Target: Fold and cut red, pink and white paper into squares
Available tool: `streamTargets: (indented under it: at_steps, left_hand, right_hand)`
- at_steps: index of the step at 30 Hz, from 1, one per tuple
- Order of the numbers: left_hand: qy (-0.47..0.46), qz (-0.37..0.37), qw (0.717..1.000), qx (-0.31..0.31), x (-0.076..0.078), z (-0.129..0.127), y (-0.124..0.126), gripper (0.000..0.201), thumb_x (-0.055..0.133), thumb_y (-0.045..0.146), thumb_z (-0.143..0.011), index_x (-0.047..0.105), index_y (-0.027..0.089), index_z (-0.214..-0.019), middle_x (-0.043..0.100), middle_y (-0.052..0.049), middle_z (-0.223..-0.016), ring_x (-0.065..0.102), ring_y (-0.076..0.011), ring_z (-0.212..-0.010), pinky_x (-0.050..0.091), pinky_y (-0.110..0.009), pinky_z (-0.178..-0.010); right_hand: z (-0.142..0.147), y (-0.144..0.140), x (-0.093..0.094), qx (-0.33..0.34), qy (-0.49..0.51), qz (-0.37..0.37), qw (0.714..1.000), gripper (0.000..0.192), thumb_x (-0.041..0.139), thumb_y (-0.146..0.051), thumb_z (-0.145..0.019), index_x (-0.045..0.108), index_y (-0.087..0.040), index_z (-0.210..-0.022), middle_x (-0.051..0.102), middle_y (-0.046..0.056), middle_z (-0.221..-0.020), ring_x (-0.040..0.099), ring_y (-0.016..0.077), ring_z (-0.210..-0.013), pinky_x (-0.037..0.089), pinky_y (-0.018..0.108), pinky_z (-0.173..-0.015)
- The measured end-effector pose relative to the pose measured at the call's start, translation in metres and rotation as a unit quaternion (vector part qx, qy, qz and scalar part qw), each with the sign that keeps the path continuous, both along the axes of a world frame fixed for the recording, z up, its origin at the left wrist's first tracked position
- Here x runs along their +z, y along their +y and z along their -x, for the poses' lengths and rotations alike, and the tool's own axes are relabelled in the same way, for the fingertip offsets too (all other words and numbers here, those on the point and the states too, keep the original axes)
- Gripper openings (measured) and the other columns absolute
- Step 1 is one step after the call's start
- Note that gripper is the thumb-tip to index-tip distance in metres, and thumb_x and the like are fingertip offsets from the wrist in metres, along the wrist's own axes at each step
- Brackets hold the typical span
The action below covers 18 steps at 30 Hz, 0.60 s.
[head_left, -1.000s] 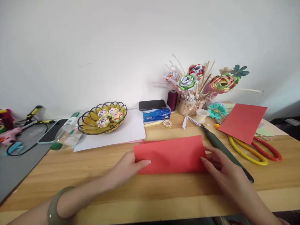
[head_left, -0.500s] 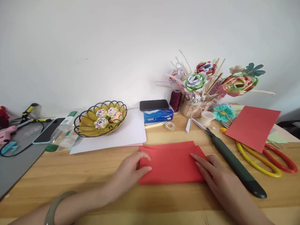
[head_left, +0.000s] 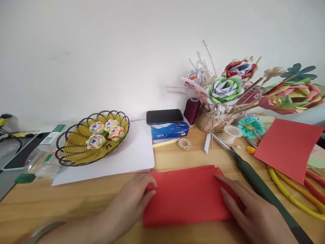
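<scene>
My left hand point(head_left: 132, 203) and right hand point(head_left: 250, 211) lie flat, fingers spread, gripping nothing, pressing the folded red paper point(head_left: 186, 196) between them; the green-handled cutter point(head_left: 264, 193) lies just right of my right hand

Bright, even daylight fills the scene, with soft, faint shadows. Edges bow from wide-angle distortion. The lower-left wrist and bracelet point(head_left: 43, 230) blur.
</scene>
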<state>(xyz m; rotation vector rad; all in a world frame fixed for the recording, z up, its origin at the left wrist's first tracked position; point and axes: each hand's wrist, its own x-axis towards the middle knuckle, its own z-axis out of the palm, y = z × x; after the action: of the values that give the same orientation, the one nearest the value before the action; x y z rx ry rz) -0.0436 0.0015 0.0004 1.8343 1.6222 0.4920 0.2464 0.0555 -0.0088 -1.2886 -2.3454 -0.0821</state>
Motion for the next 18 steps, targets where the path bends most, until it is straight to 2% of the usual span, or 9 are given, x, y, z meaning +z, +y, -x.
streamTargets:
  at_steps: [5,12,15,18]
  left_hand:
    - [0.029,0.003,1.0,-0.01,-0.003,0.002,0.003,0.015,0.038,0.017,-0.088,0.05,0.02,-0.08,0.061,-0.002,-0.079,0.059,-0.0161,-0.074,0.045,-0.024,-0.067]
    - [0.058,-0.025,0.998,-0.029,-0.002,0.008,-0.002,0.014,0.043,0.023,-0.092,0.055,0.022,-0.085,0.066,0.0,-0.078,0.064,-0.0143,-0.071,0.047,-0.019,-0.059]
    - [0.074,-0.055,0.995,-0.041,-0.003,0.012,-0.005,0.011,0.046,0.022,-0.091,0.057,0.024,-0.089,0.068,0.002,-0.078,0.065,-0.0126,-0.067,0.048,-0.016,-0.055]
    - [0.078,-0.089,0.99,-0.079,-0.009,0.016,-0.011,0.01,0.05,0.02,-0.089,0.057,0.026,-0.086,0.068,0.004,-0.076,0.066,-0.0108,-0.065,0.05,-0.014,-0.057]
  right_hand:
    - [0.003,0.006,0.0,-0.031,0.03,0.029,0.999,0.022,0.038,-0.035,-0.092,0.059,-0.026,-0.09,0.072,-0.003,-0.081,0.068,0.0126,-0.058,0.052,0.018,-0.047]
    - [0.004,0.007,-0.007,-0.051,0.035,0.058,0.996,0.023,0.039,-0.037,-0.091,0.058,-0.026,-0.087,0.072,-0.002,-0.08,0.067,0.0145,-0.053,0.05,0.021,-0.041]
    - [0.0,0.006,-0.011,-0.061,0.032,0.108,0.992,0.021,0.042,-0.041,-0.09,0.056,-0.026,-0.085,0.071,-0.002,-0.074,0.066,0.0148,-0.051,0.049,0.021,-0.039]
    - [-0.011,0.004,-0.019,-0.062,0.019,0.157,0.985,0.021,0.042,-0.041,-0.09,0.055,-0.027,-0.083,0.07,-0.002,-0.073,0.065,0.0143,-0.051,0.049,0.02,-0.041]
